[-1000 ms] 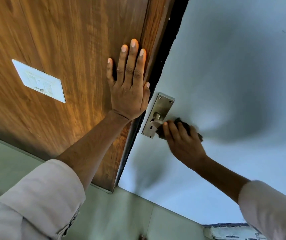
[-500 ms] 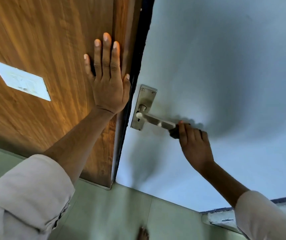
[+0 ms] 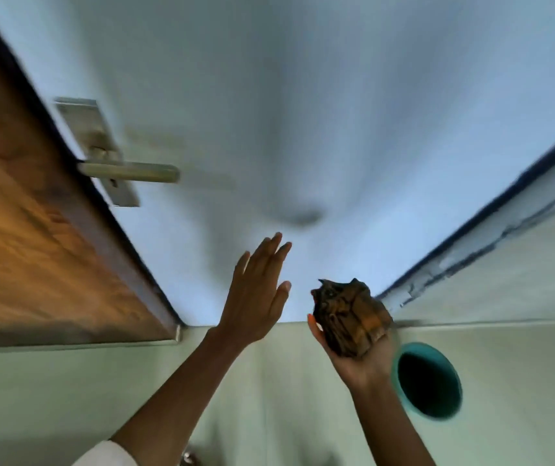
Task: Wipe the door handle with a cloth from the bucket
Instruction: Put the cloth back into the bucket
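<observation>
The metal door handle (image 3: 128, 172) sticks out from its plate on the pale door (image 3: 303, 95) at the left, with nothing touching it. My right hand (image 3: 361, 356) is low in the view, palm up, cupping a bunched brown cloth (image 3: 346, 316). My left hand (image 3: 257, 294) hangs open in front of the door's lower part, fingers spread, well below and right of the handle. A teal bucket (image 3: 398, 388) stands on the floor just right of my right hand; its inside looks dark.
A wooden panel (image 3: 27, 247) borders the door on the left. A dark-edged frame or wall (image 3: 471, 250) runs along the right side. The pale tiled floor (image 3: 269, 398) spreads under my arms.
My right hand has left the handle and dropped down toward the bucket with the cloth. My left hand came off the wooden panel. The view swung down and right, bringing the bucket in.
</observation>
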